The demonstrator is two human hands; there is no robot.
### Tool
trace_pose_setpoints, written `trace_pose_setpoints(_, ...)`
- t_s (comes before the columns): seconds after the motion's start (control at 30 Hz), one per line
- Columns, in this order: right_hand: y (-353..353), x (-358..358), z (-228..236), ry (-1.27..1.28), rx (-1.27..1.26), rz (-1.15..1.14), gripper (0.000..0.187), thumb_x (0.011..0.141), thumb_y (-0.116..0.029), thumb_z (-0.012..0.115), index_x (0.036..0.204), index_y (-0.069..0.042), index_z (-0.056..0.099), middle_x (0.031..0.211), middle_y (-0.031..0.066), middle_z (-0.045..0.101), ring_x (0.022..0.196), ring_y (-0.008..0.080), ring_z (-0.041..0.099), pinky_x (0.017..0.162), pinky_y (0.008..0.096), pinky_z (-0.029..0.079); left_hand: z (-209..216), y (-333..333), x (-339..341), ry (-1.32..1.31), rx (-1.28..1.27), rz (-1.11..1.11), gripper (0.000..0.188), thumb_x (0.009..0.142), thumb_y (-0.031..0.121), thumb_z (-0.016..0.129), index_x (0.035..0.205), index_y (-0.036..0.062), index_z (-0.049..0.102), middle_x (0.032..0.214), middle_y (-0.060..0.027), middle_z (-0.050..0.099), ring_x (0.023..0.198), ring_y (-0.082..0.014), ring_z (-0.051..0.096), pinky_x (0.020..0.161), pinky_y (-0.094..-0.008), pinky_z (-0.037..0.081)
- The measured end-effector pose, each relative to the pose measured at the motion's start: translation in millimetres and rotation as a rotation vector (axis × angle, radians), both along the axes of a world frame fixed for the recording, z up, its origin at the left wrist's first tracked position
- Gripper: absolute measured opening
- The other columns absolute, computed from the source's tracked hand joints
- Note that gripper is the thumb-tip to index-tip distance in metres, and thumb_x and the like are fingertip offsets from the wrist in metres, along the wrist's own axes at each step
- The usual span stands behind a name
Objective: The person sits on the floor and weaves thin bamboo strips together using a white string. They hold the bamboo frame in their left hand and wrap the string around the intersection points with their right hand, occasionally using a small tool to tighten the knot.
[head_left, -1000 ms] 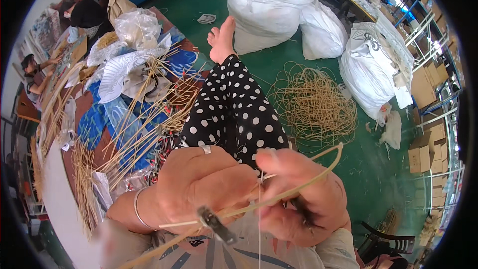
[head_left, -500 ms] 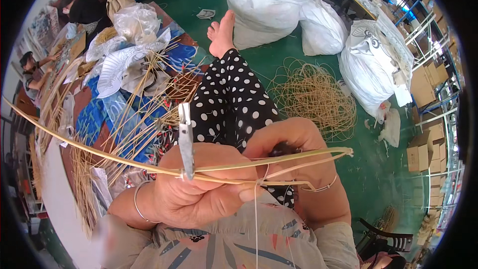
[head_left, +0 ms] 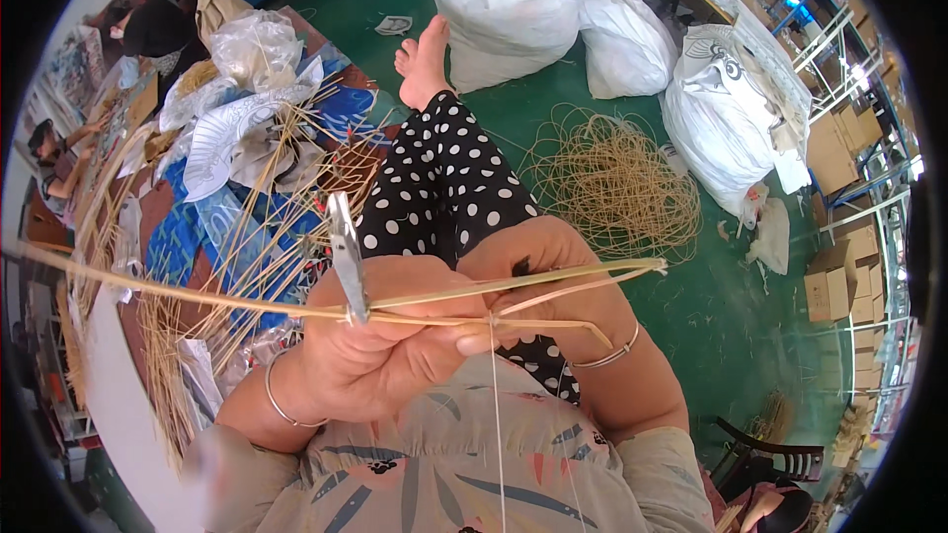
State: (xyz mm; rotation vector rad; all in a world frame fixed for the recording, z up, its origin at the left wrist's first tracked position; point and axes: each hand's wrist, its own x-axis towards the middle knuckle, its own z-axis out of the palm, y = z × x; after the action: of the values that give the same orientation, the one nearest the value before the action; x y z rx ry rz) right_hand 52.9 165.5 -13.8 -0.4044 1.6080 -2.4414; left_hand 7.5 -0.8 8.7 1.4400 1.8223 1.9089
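Both hands met close to the chest, above the polka-dot trouser leg (head_left: 449, 188). The left hand (head_left: 380, 345) lay palm-up with its fingers curled shut around a bundle of thin bamboo strips (head_left: 494, 296) and a small metal clip tool (head_left: 347, 255) standing upright. The right hand (head_left: 553, 271), wrist bent inward, pinched the same strips just right of the left hand, where a white thread (head_left: 497, 415) hung down.

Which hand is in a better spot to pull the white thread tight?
Probably the right hand: the white thread hangs from where the bamboo strips cross, right beside its fingers. The left hand is busy gripping the strips and a metal clip.
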Motion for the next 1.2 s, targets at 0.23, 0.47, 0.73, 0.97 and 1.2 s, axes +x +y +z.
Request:
trace_pose_setpoints(0.23,-10.3,6.1,-5.4,-0.147,-0.142,0.023,0.018,0.073,-0.017,0.065,0.077,-0.001,0.058,0.058,0.0054,0.054,0.047,0.0102,0.051,0.039,0.0195,0.037,4.5,-4.5,-4.2,0.079,-0.011,-0.027,0.014,0.080,0.009,0.057,0.090,0.0003,0.057,0.077,-0.0094,0.059,0.062,-0.0192,0.058,0.054,-0.0277,0.046)
trace_pose_setpoints(0.47,-18.4,5.9,-24.5,-0.192,-0.344,0.055,0.012,0.075,-0.010,0.062,0.082,-0.001,0.058,0.062,0.0070,0.056,0.049,0.0113,0.050,0.042,0.0212,0.038,11.3,-13.4,-3.1,0.177,-0.026,0.020,0.013,0.079,0.002,0.057,0.092,0.0001,0.057,0.077,-0.0098,0.060,0.062,-0.0217,0.060,0.052,-0.0295,0.047)
trace_pose_setpoints(0.73,-8.2,35.0,18.7,0.453,-0.125,0.403,0.022,0.079,-0.022,0.056,0.072,-0.001,0.056,0.067,0.0088,0.056,0.059,0.0208,0.054,0.051,0.0281,0.041,1.8,-12.0,-5.0,0.176,0.172,0.461,0.013,0.083,0.015,0.051,0.078,0.0033,0.053,0.056,-0.0042,0.048,0.048,-0.0111,0.042,0.044,-0.0214,0.032)
trace_pose_setpoints(0.97,14.2,54.4,86.7,1.120,-0.182,0.575,0.017,0.081,-0.011,0.052,0.080,0.005,0.056,0.067,0.0139,0.055,0.057,0.0222,0.055,0.045,0.0281,0.041,32.7,-76.2,-18.1,0.196,0.673,0.902,0.024,0.085,0.010,0.038,0.065,-0.0011,0.048,0.057,-0.0037,0.040,0.048,-0.0100,0.034,0.042,-0.0203,0.026)
trace_pose_setpoints(1.2,-10.2,18.2,30.6,0.742,0.479,-0.289,0.011,0.073,-0.010,0.060,0.068,-0.005,0.051,0.061,0.0066,0.050,0.051,0.0204,0.051,0.046,0.0303,0.038,-32.1,-18.0,-48.4,0.313,0.057,0.658,0.015,0.082,0.013,0.048,0.083,0.0008,0.057,0.074,-0.0071,0.057,0.055,-0.0138,0.050,0.046,-0.0270,0.038)
